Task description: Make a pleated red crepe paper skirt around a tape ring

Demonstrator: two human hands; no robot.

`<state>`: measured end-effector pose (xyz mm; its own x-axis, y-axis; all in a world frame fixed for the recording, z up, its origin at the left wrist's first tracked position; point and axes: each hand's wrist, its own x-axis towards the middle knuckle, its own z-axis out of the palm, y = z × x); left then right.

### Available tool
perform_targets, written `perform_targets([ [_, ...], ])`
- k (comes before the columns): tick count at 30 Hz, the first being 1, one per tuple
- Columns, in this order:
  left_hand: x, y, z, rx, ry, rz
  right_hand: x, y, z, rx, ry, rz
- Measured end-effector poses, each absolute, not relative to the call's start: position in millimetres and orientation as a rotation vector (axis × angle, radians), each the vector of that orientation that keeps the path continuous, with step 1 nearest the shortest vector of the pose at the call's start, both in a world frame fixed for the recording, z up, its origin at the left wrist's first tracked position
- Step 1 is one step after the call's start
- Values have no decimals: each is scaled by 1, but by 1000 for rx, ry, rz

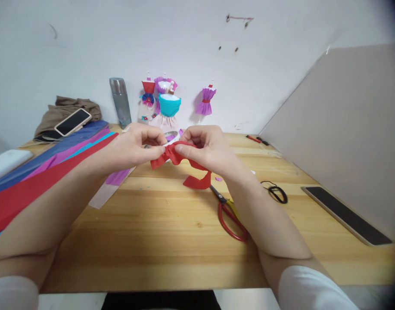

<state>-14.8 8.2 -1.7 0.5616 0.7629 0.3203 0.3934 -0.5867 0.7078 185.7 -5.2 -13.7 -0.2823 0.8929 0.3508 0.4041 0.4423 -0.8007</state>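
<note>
Above the middle of the wooden table [145, 232], a red strip [174, 156] is bunched into folds between my two hands. My left hand [135, 144] pinches its left part between thumb and fingers. Close beside it, my right hand [206, 148] grips the folds with the thumb on top. The strip's loose tail [199, 181] hangs below my right hand and curls to the left. Scissors [231, 219] with red and yellow handles lie under my right forearm. A white roll [172, 137] is partly hidden behind my hands.
Small dressed mannequins [169, 105] and a grey bottle [120, 101] stand at the back. Coloured strips [55, 176], a phone [73, 122] and brown cloth [60, 110] lie left. Right are a black cord [278, 192], red pens [257, 140] and a dark flat object [346, 215].
</note>
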Motion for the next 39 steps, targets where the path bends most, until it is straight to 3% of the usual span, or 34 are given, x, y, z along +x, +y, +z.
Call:
perform_targets([
  [18,-20,8,5,2275,989,768,196,-8,-6,-989,-1837,1009],
  [30,-23,10,3,2262,985,719,190,-6,-13,-996,-1920,798],
  [39,-22,10,4,2290,949,735,185,-11,-12,-942,-1968,871],
])
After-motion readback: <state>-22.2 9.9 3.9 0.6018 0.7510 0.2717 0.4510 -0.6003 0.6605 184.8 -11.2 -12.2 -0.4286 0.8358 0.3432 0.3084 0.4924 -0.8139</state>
